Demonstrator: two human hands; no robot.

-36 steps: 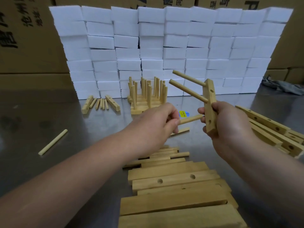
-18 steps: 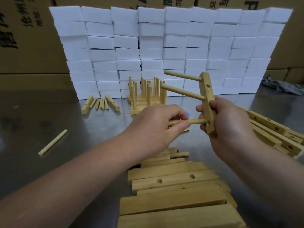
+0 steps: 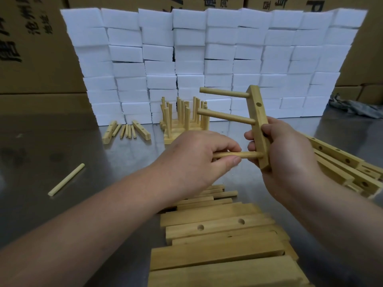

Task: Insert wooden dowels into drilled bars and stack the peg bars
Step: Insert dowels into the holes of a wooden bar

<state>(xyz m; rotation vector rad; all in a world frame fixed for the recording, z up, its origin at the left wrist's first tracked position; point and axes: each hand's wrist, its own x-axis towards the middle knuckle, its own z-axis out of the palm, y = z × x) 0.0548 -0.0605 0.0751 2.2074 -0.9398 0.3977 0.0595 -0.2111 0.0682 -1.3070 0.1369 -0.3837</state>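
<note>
Dowel, stiff and light, sits pinched in the left hand fingers, its tip in the upright bar gripped low by the right hand above the table's middle.

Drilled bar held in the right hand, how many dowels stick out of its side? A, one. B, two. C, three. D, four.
C: the drilled bar carries a top dowel, a middle dowel and a bottom dowel, which the left hand grips at its hole while the right hand holds the bar.
</note>
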